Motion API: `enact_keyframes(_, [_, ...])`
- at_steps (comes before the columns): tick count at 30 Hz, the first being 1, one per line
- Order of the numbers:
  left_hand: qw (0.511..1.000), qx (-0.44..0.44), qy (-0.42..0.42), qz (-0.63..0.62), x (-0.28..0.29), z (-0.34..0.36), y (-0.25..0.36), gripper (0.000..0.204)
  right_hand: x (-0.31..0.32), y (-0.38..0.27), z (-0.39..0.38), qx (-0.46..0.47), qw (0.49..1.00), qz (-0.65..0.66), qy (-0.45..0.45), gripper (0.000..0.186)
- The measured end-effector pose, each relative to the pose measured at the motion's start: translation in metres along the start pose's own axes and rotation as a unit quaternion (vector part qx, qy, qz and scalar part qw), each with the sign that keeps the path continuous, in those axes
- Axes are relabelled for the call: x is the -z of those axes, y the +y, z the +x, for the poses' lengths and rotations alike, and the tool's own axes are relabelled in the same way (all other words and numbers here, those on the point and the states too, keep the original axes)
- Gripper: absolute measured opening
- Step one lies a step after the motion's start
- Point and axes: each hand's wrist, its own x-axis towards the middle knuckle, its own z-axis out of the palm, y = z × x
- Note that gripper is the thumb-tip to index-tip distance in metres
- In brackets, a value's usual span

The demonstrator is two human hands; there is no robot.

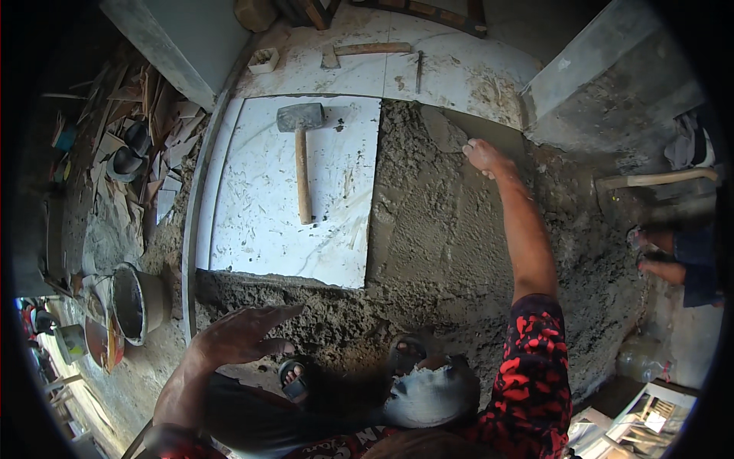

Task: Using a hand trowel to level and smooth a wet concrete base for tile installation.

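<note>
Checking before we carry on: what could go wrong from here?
The flat grey trowel in the bare right hand could scrape the dirty white floor tiles beyond it.
The dark-headed, wooden-handled mallet lying on the large white marbled tile might get knocked and mark it.
The black open sandals stand by rough, damp grey mortar, so a foot could slip or gouge it.

**Rough interior, dim ahead, bright behind**

Beyond the right hand [488, 158], white marbled floor tiles [466, 80], dirt-smeared, then dark wooden furniture [432, 14], only partly in view. Right of that hand, a grey, stained wall [612, 99]. Well ahead of the left hand [243, 334], a pale wall end [164, 50]. To its left, dusty grey floor [164, 375]. Behind, off to either side, strong light.
</note>
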Motion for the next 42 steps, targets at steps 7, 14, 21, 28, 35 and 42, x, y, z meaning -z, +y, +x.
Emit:
enact_keyframes(7, [1.0, -0.014, 0.015, 0.002, 0.003, -0.013, 0.007, 0.067, 0.014, 0.005, -0.013, -0.048, 0.982, 0.174, -0.064, 0.043])
enact_keyframes(14, [0.999, -0.034, 0.005, 0.021, -0.001, -0.01, 0.002, 0.067, -0.029, -0.057, -0.013, -0.01, 0.975, 0.204, -0.092, 0.043])
enact_keyframes(21, [1.0, -0.021, -0.004, -0.006, 0.002, -0.004, 0.002, 0.066, 0.008, -0.059, -0.004, 0.056, 0.993, -0.087, -0.056, 0.035])
enact_keyframes(28, [1.0, -0.015, 0.001, -0.024, 0.003, -0.007, 0.006, 0.066, 0.019, 0.021, -0.004, -0.053, 0.998, 0.002, -0.043, 0.041])
enact_keyframes(35, [0.999, -0.035, -0.003, -0.017, 0.004, 0.004, 0.003, 0.067, -0.052, -0.011, -0.031, -0.096, 0.944, 0.317, -0.006, 0.043])
enact_keyframes(42, [0.999, -0.024, -0.019, -0.039, 0.003, 0.002, 0.004, 0.063, -0.02, -0.041, -0.025, 0.1, 0.994, 0.042, 0.007, 0.044])
